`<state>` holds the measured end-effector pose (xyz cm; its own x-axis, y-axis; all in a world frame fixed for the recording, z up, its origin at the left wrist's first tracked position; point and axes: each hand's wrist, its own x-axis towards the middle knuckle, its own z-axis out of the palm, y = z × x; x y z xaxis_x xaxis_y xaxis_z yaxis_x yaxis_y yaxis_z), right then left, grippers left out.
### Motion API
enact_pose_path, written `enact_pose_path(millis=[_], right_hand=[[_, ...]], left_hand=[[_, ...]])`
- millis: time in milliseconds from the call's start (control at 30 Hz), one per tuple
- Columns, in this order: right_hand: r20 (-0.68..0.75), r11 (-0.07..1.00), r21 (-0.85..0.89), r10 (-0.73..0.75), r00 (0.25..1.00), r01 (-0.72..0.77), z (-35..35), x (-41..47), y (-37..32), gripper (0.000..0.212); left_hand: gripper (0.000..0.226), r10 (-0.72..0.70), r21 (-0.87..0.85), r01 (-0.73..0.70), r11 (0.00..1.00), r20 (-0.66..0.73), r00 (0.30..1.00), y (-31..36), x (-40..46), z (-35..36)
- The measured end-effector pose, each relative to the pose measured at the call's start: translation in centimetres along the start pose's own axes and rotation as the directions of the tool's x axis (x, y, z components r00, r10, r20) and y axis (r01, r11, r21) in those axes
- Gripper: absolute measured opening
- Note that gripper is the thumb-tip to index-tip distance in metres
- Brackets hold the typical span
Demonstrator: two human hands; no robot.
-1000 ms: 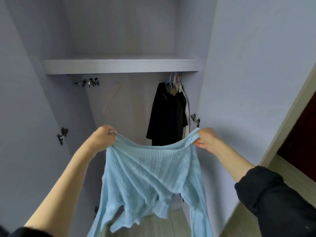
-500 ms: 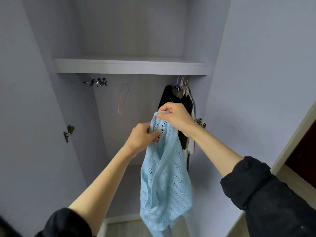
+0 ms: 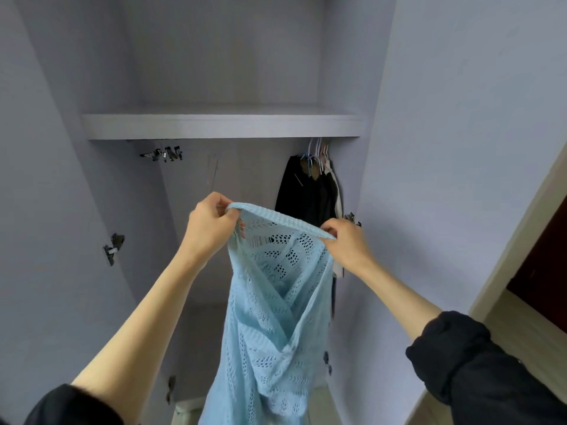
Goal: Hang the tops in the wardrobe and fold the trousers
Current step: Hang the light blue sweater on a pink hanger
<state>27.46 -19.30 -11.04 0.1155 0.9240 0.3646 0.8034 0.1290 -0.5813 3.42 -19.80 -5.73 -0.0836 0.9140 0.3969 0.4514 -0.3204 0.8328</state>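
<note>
The blue top [image 3: 270, 308] hangs in front of the open wardrobe [image 3: 221, 125], held up by its ribbed edge, which runs taut between the two hands while the rest of the open knit drapes down in loose folds toward the floor. The left hand [image 3: 208, 223] pinches one end of that edge between thumb and curled fingers; the right hand [image 3: 345, 240] pinches the other end, a little lower. No hanger can be made out inside the top or in either hand, so the step in hand looks like opening the neck or hem to take one. To do it well, both grips should stay on the ribbed band, not on the lacy body, because that knit will likely stretch or snag if pulled by a single loop. The opening should be spread only as wide as a hanger needs, and the weight kept even so that neither shoulder sags. Behind the right hand, dark clothes [image 3: 310, 194] hang bunched at the right end under the shelf, their hangers [image 3: 316, 154] crowded together; the space to their left looks free, and the top would best go there, clear of the metal hinge [image 3: 352, 218] just beside the right hand, which could catch the knit.
</note>
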Motion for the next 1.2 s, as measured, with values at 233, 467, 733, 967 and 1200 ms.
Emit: enact_pose_path(millis=[233,467,733,967,1200], right_hand=[[0.104,0.977,0.209,-0.054,0.993,0.031,-0.9,0.5,-4.4,0.013],[0.168,0.975,0.197,-0.135,0.977,0.101,0.3,0.0,-8.6,0.018],[0.068,0.967,-0.106,-0.225,0.972,0.231,2.1,-1.3,-6.4,0.013],[0.147,0.983,-0.173,0.085,0.985,-0.059,1.7,-0.7,1.7,0.018],[0.363,0.967,-0.214,0.211,0.907,-0.139,-0.3,2.7,5.8,0.021]], left_hand=[[0.030,-0.137,0.400,-0.099,0.911,0.520,0.843,-2.2,-1.4,-0.2],[0.032,0.027,0.549,-0.250,0.797,0.381,0.924,-1.3,-3.3,2.4],[0.014,0.333,0.589,-0.304,0.748,0.063,0.941,0.7,-2.0,1.6],[0.014,0.207,0.465,-0.114,0.878,-0.154,0.966,0.1,0.3,-1.3],[0.024,-0.079,0.611,0.152,0.776,-0.146,0.986,-4.8,1.6,-5.2]])
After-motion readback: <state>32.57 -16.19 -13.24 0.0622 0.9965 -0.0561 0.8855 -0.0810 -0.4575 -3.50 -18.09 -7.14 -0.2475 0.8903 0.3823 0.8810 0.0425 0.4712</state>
